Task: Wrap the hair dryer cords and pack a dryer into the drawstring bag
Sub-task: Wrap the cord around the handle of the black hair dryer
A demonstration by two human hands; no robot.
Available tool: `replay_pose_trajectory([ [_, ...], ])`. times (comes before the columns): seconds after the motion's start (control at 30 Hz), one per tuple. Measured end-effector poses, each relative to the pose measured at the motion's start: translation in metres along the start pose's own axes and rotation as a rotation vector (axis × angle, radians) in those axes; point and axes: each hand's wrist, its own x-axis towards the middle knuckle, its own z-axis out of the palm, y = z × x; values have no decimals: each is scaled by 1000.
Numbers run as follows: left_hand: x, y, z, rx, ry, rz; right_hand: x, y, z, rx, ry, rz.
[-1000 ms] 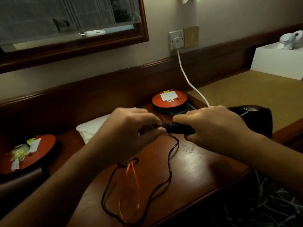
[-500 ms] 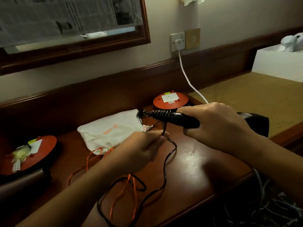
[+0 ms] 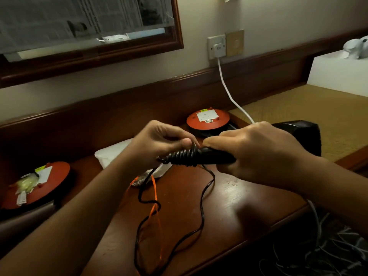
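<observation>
Head view. Right hand (image 3: 258, 154) wrapped round the handle of the black hair dryer (image 3: 296, 134), holding it level just above the bench (image 3: 235, 198); the dryer's body points right, past the wrist. Left hand (image 3: 159, 142) has its fingers curled, pinching the black cord (image 3: 203, 206) at the top of the handle. Several tight coils of cord already sit round the handle's free end. The slack hangs down and lies in loose loops on the bench, toward the near edge. White drawstring bag (image 3: 111, 154) lies flat behind the left hand, partly hidden by it; its orange drawstring (image 3: 155, 198) trails forward, crossing the cord loops. Two red round reels (image 3: 208, 120) (image 3: 37, 182) at the back and left. White cable (image 3: 229, 90) runs down from the wall socket (image 3: 216, 47).
</observation>
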Motion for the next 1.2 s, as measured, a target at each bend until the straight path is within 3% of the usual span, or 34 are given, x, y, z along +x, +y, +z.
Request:
replay_pose_trajectory([
  [0.07,-3,-10,16,-98,-18,-71,0,2,-2,51,27,41],
  [0.13,-12,-16,33,-47,-34,-195,1,6,-2,113,73,114],
  [0.23,-30,-11,52,192,-144,-235,2,10,3,36,28,221],
  [0.33,-45,7,56,684,-176,19,4,17,12,-11,-61,303],
  [0.43,-38,28,31,825,-18,273,4,14,19,1,-152,239],
  [0.5,-23,29,8,752,111,309,2,6,20,26,-141,135],
  [0.57,-8,20,-5,562,152,198,1,1,16,22,-66,52],
  [0.7,-1,-5,11,-164,8,-117,3,6,3,42,15,59],
  [0.83,-13,-17,44,-262,-33,-295,2,12,6,166,79,127],
  [0.93,-29,-9,62,96,-100,-310,3,14,15,129,32,204],
  [1.03,-50,9,74,620,-198,-108,4,20,23,43,-55,305],
  [1.1,-52,24,65,776,-126,81,4,17,29,-20,-155,276],
  [1.2,-32,29,32,799,118,286,3,5,32,-26,-206,173],
])
